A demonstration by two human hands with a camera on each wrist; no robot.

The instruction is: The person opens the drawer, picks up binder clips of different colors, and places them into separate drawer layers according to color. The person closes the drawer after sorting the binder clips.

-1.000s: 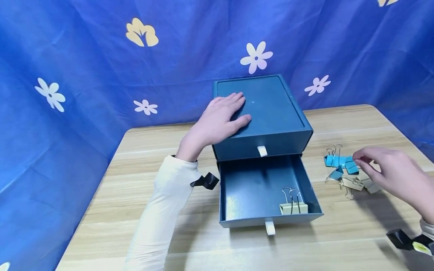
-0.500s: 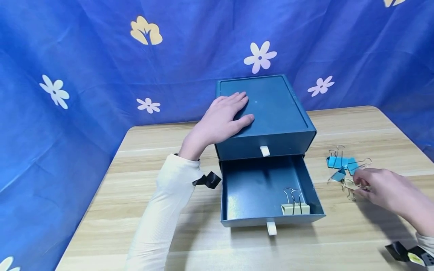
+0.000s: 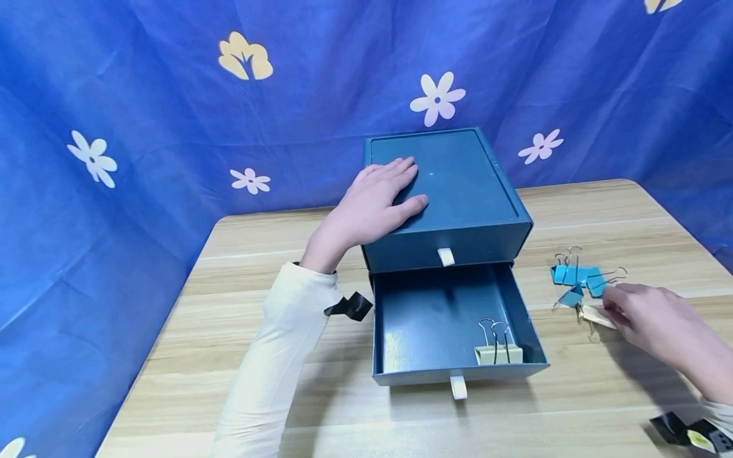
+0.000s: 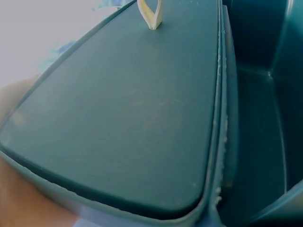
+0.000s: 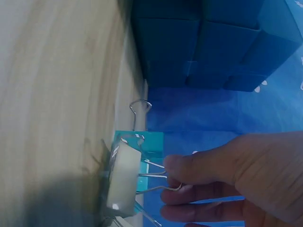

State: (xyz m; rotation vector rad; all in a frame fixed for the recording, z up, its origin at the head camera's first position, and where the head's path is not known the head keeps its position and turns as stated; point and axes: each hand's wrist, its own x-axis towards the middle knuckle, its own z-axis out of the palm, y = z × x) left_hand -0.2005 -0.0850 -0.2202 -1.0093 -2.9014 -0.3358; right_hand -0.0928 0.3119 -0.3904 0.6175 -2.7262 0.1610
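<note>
A dark teal two-drawer box (image 3: 458, 184) stands on the wooden table (image 3: 240, 267). My left hand (image 3: 395, 191) rests flat on its top, fingers straight. The lower drawer (image 3: 429, 318) is pulled out, and one cream binder clip (image 3: 497, 352) lies in its front right corner. To the right of the box, my right hand (image 3: 613, 310) pinches the wire handles of another cream binder clip (image 3: 595, 315) lying on the table. The right wrist view shows that clip (image 5: 124, 177) with my fingertips (image 5: 189, 172) pinched on its wires. The left wrist view shows only the box surface (image 4: 123, 118).
Several teal binder clips (image 3: 578, 277) lie just behind the cream one, and one teal clip (image 5: 142, 142) shows in the right wrist view. The upper drawer is closed, with its cream pull tab (image 3: 445, 256) showing. A blue flowered cloth (image 3: 172, 127) hangs behind and to the left.
My right hand came down from above the pile of clips and took hold of a cream clip by its wire handles. The left hand stayed on the box.
</note>
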